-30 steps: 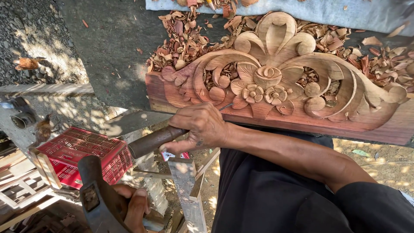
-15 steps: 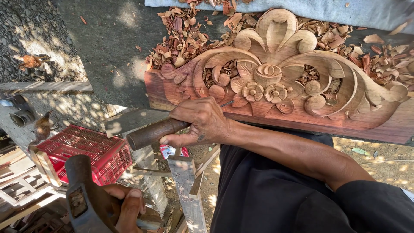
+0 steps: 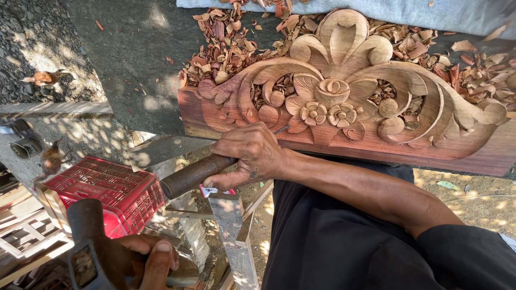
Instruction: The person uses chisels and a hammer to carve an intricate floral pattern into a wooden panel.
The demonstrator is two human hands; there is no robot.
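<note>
The right hand (image 3: 252, 156) is clamped round a chisel (image 3: 193, 174) just below the lower edge of the carved wooden panel (image 3: 376, 137). The fingers are wrapped over the front of the dark round handle and the thumb is tucked beneath, while the thin steel blade runs up to meet the panel's lower edge, left of the two small carved flowers. The left hand (image 3: 145, 260) sits well below and to the left of the panel, closed on the shaft of a mallet (image 3: 86, 241) whose heavy dark head stands up from the fist. The chisel looks stiff and fairly light, with a smooth, worn handle that could slip. The sound grip is probably the one shown, on the handle near the steel and well clear of the butt that takes the blow. The mallet looks top-heavy and is best held low on its shaft. The panel is a thick, rigid slab of reddish wood, surely heavy, but its raised scrolls and petals are thin enough to chip. It would be safer lifted by the plain lower rail or the ends than by the relief. Loose wood shavings (image 3: 226, 48) lie heaped above the panel and in its hollows. A red plastic crate (image 3: 102, 190) stands below and to its left.
</note>
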